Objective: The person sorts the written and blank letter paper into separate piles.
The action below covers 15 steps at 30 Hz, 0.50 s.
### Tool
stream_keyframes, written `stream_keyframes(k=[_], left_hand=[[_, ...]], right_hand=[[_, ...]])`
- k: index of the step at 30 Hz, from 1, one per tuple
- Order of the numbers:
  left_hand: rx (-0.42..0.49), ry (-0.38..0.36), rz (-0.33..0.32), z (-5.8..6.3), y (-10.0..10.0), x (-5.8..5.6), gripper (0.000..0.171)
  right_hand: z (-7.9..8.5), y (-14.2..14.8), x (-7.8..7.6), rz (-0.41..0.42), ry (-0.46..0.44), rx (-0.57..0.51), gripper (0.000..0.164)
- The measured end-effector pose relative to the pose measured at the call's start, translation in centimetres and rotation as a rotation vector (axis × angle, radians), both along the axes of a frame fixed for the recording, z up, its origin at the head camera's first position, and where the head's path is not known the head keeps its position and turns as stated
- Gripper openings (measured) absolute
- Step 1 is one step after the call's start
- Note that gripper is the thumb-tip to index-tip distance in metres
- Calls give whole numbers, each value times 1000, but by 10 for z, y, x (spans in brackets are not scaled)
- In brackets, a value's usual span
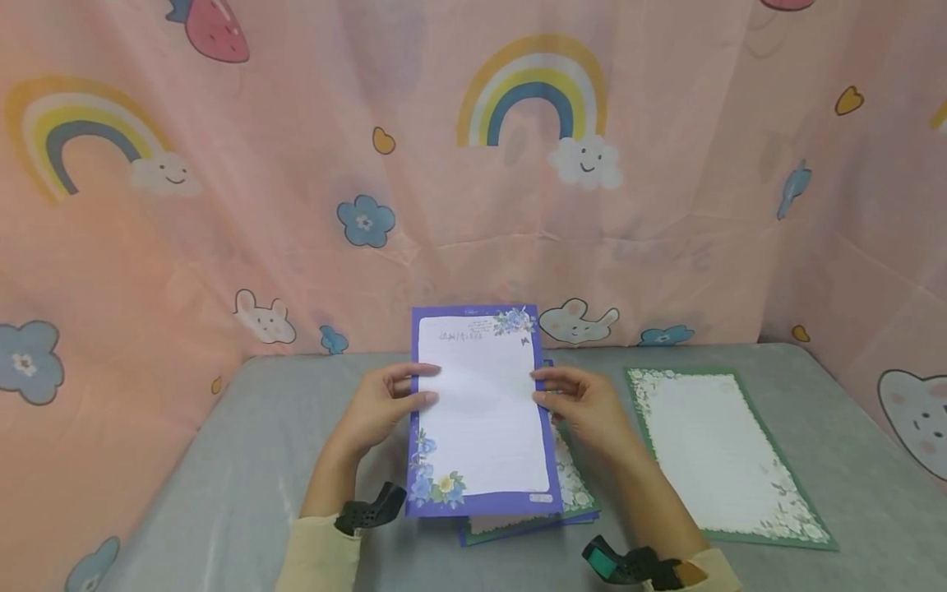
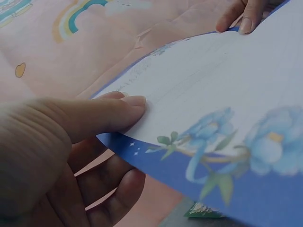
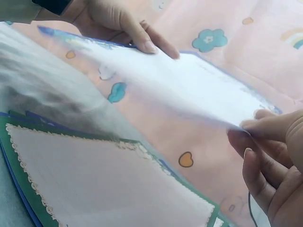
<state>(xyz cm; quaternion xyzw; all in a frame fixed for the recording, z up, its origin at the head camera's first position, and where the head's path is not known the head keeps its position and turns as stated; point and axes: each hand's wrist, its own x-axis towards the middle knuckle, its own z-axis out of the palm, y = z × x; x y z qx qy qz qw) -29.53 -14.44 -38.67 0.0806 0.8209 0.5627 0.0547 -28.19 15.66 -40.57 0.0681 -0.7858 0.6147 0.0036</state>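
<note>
- The person's left hand (image 1: 373, 407) pinches the left edge of a purple-bordered sheet (image 1: 484, 411) at the head view's lower centre, grip narrow.
- The right hand (image 1: 586, 404) pinches its right edge, grip also narrow.
- Partly hidden papers (image 1: 575, 485) lie behind it on the table (image 1: 274, 469); a green-bordered sheet (image 1: 718, 452) lies lower right.

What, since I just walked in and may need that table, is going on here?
A person's left hand and right hand pinch opposite side edges of a purple-bordered sheet, holding it up. Below it, a small pile of green- and purple-edged sheets lies on the gray table; a separate green-bordered sheet lies to the right.
</note>
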Motion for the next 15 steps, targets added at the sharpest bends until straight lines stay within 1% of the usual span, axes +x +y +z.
stream_keyframes(k=[3, 6, 10, 15], left_hand=[[-5, 1, 8, 1, -1, 1, 36], [-5, -1, 13, 3, -1, 1, 36], [10, 2, 2, 4, -4, 1, 37], [21, 1, -24, 4, -8, 0, 39]], right_hand=[[0, 0, 0, -4, -8, 10, 31], [1, 0, 0, 18, 8, 35, 29], [2, 0, 0, 57, 38, 44, 28], [2, -1, 0, 56, 27, 23, 29]])
